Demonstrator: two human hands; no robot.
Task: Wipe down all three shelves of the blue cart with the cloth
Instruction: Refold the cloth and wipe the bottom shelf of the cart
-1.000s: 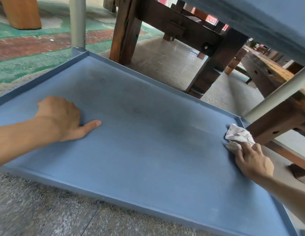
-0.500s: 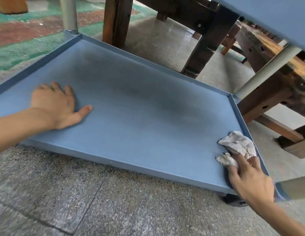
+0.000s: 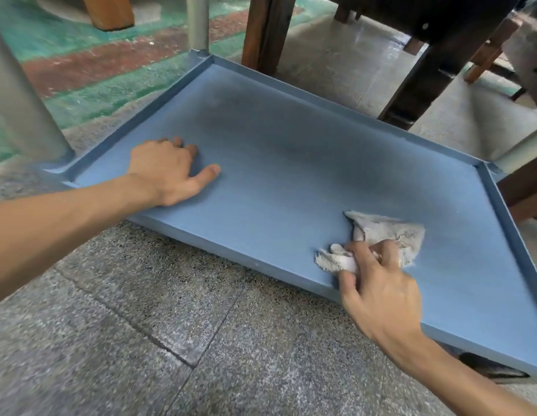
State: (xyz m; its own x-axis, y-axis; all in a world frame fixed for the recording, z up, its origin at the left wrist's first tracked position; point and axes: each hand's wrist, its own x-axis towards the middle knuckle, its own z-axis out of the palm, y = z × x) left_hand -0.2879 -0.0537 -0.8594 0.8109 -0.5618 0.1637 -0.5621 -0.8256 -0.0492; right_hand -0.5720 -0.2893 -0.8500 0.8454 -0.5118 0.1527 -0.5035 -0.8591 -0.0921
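Observation:
The bottom shelf of the blue cart fills the middle of the head view, low over the floor, with a raised rim and a darker smudged patch at its centre. My right hand presses a crumpled off-white cloth onto the shelf near its front edge, right of centre. Fingers curl over the cloth's near side. My left hand rests on the shelf's left part, knuckles bent, thumb stretched out, holding nothing. The upper shelves are out of frame.
Grey cart posts rise at the near-left corner, the far-left corner and the far right. Dark wooden bench legs stand just behind the shelf. A caster shows under the front right. Speckled stone floor lies in front.
My right hand has dragged the cloth from the far-right corner down the right rim and then leftward along the front edge. The left hand stayed put; the view pulled back.

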